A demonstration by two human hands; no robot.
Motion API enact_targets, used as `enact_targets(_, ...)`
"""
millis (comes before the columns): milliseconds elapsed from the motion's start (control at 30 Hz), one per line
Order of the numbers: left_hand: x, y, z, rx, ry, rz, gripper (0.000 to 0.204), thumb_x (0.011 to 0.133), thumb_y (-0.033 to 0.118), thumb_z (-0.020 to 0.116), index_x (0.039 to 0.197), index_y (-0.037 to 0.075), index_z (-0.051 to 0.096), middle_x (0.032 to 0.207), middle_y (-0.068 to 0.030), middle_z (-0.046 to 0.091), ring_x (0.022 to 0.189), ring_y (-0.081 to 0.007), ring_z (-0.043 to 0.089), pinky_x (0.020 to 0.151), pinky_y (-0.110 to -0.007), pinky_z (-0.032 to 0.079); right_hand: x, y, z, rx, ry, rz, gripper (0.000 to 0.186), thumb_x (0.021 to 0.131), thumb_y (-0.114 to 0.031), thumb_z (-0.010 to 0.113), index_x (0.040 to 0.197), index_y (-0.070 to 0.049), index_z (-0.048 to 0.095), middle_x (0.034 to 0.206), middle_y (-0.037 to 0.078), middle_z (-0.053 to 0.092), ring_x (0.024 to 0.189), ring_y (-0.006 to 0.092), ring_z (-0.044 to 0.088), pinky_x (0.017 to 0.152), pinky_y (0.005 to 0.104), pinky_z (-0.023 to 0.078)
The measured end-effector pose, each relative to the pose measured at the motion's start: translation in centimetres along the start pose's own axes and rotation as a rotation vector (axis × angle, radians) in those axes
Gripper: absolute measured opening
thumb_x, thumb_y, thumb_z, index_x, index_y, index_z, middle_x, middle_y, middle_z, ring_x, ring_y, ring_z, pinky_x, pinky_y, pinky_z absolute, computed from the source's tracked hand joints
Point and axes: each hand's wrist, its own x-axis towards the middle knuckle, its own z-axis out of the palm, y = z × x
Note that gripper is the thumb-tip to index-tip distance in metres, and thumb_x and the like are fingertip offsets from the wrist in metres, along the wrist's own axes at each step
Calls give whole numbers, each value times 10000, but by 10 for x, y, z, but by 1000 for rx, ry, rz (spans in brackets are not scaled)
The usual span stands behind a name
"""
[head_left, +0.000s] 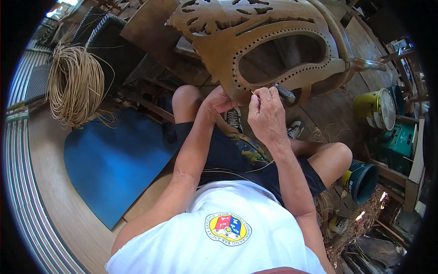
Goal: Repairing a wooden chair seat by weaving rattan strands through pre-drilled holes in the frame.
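A carved brown wooden chair frame point(219, 64) stands tilted in front of my knees. Small holes line the rim of its large oval opening. At its lower left edge my left hand point(219, 100) is closed on the wood, its fingertips partly hidden. Close beside it, below the opening, my right hand point(267, 109) is closed round a tool that looks like a hammer point(285, 93). The dark cylindrical head sticks out to the right of my knuckles. Between thumb and forefinger a thin tip shows, too small to name. A pale thin strand point(223, 171) crosses my lap.
A big coil of cane strands point(76, 84) hangs at the left, above a blue curved panel point(114, 160). On the right are a yellow bucket point(372, 109), a green crate point(396, 139) and a dark green bucket point(364, 182). Loose fibres point(325, 205) lie near my right knee.
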Motion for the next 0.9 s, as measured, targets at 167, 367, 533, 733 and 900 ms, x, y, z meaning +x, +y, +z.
enact_targets(167, 2, 11, -3, 118, 51, -37, 380, 955, 209, 672, 1290, 39, 614, 1248, -119, 683, 1090, -251, 691, 938, -431, 568, -2, 7, 6, -23, 73, -94, 52, 938, -48, 572, 933, 3, 575, 932, 182, 555, 845, 378, 627, 737, 451, 526)
enact_targets(367, 2, 19, -3, 180, 76, -43, 345, 940, 193, 689, 1237, 25, 636, 1198, -119, 701, 1065, -251, 701, 901, -434, 589, 8, 14, 17, -17, 110, -110, 28, 917, -21, 616, 943, -13, 624, 890, 155, 615, 831, 364, 629, 727, 435, 506)
enact_targets(533, -1, 25, -4, 135, 10, -208, 377, 929, 106, 691, 1280, -3, 607, 1258, -134, 666, 1107, -246, 674, 954, -423, 567, 8, 20, 8, 17, 41, -98, 54, 919, -79, 630, 962, -45, 628, 902, 139, 619, 835, 362, 648, 721, 452, 533)
enact_targets(733, -9, 25, -10, 398, 169, 117, 368, 919, 123, 719, 1259, 35, 612, 1182, -73, 690, 1004, -224, 695, 890, -379, 589, -8, 23, -3, 66, 77, -99, 57, 919, -77, 634, 959, -36, 635, 932, 146, 636, 848, 361, 656, 723, 447, 540)
enact_targets(900, -13, 20, -13, 62, 395, 200, 427, 951, 147, 684, 1342, 46, 546, 1306, -96, 633, 1165, -234, 640, 984, -418, 552, -10, 21, 8, 47, 160, -65, 65, 897, -22, 652, 960, -18, 663, 899, 137, 640, 817, 350, 652, 715, 423, 532)
